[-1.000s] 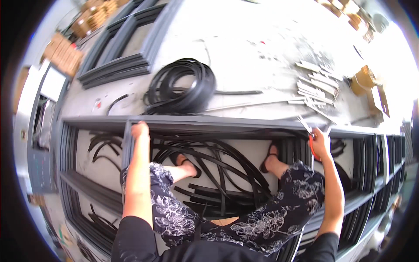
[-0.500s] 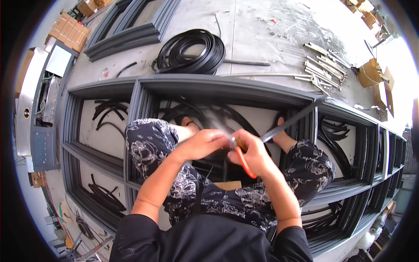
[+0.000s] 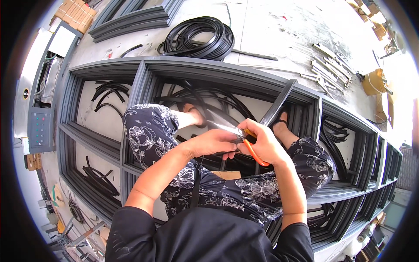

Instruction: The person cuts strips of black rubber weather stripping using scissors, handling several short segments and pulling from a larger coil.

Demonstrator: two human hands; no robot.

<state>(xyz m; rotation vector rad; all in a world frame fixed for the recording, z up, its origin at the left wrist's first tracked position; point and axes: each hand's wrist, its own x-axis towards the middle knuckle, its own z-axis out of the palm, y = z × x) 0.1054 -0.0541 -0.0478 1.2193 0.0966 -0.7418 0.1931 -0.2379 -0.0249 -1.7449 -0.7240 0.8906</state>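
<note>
My right hand (image 3: 265,145) is closed around orange-handled pliers (image 3: 255,153). Their metal head reaches toward my left hand (image 3: 214,142). Pinched in the left fingers is a black rubber strip (image 3: 276,105), its end close to the head of the pliers. One length of the strip slants up and right across the frame's far rail. Another dark length, smeared by motion, runs up and left from the fingers. The fingers hide the exact contact between pliers and strip.
My legs are inside a large dark grey metal frame (image 3: 192,63) with several compartments. Cut black strips (image 3: 109,94) lie in them. Beyond the far rail are a coil of black strip (image 3: 205,38) and a pile of metal bars (image 3: 327,67). A control cabinet (image 3: 41,126) stands at left.
Both hands have shifted slightly right, with the pliers still in the right one. The strip's upper right length has swung left. The whole view has moved a little.
</note>
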